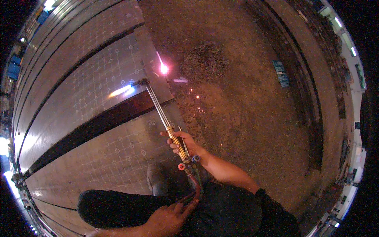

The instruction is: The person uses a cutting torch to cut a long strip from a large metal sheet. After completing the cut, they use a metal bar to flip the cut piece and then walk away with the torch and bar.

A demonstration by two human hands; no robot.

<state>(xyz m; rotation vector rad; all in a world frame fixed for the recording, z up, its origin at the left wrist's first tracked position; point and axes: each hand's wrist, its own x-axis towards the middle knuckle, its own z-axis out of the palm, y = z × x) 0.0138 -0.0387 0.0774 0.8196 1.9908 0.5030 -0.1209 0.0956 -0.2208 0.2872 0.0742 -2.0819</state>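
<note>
Right hand [182, 143] closes around the cutting torch [162, 114], flame at the far steel plate [98, 118] edge; left hand [167, 219] pinches the hoses [194, 185]. Sparks [193, 94] may burn nearby skin or hoses.

Bare floor [244, 110] lies open right of the cutting torch [160, 110]; the steel plate [90, 98] bounds its left.
</note>
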